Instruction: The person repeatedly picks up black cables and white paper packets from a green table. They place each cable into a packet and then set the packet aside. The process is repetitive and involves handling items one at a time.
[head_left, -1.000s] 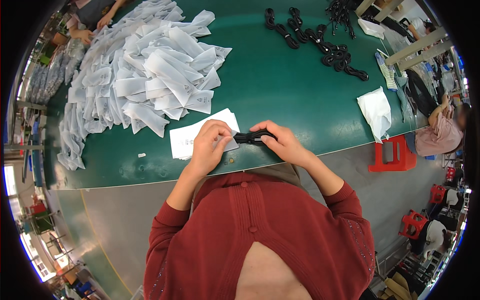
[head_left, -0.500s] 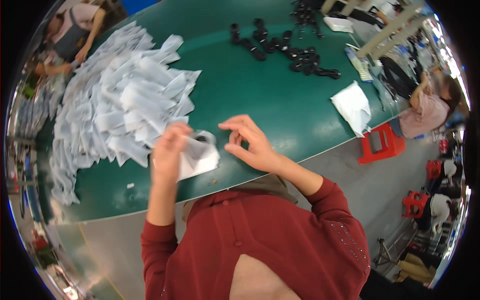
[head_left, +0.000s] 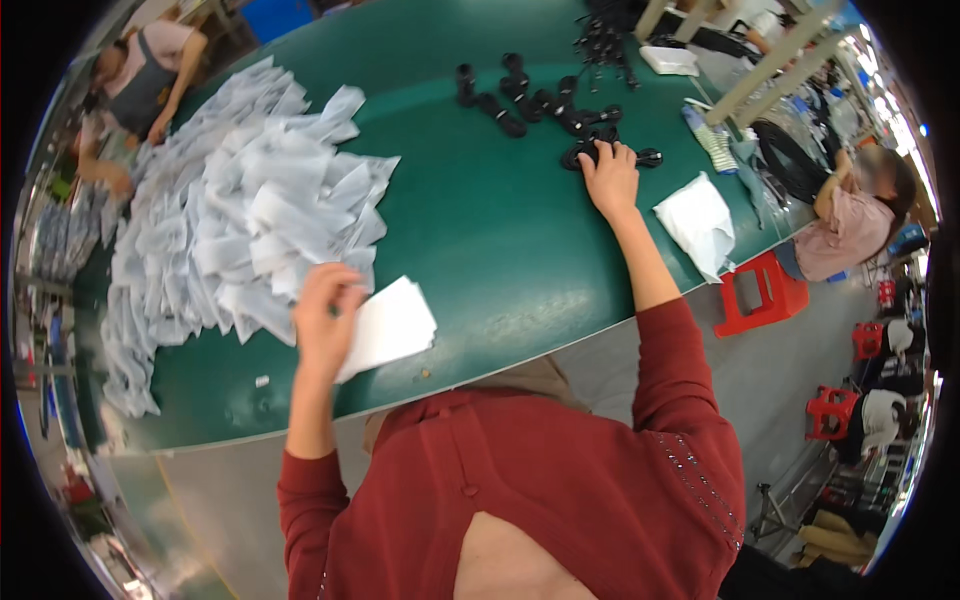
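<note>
My right hand (head_left: 612,182) reaches far across the green table, its fingers bent over a bundle of coiled black cable (head_left: 577,153) and gripping it. Other black cable bundles (head_left: 515,85) lie just beyond and to the left. My left hand (head_left: 326,318) hovers with loosely curled fingers, thumb a little apart, and nothing visible in it. Right beside it is a stack of white flat bags (head_left: 388,325) near the table's front edge. A large heap of filled whitish translucent bags (head_left: 290,190) spreads over the left part of the table.
A white plastic bag (head_left: 697,222) lies at the table's right edge, near a red stool (head_left: 765,295). Thin black cables (head_left: 605,45) and a white box (head_left: 669,61) are at the back. Co-workers sit at the far left (head_left: 150,80) and right (head_left: 850,220).
My right hand has moved from beside the stack to the far cables. The translucent bag with something dark inside has left my left hand, which is now slightly lower and nearer the heap.
</note>
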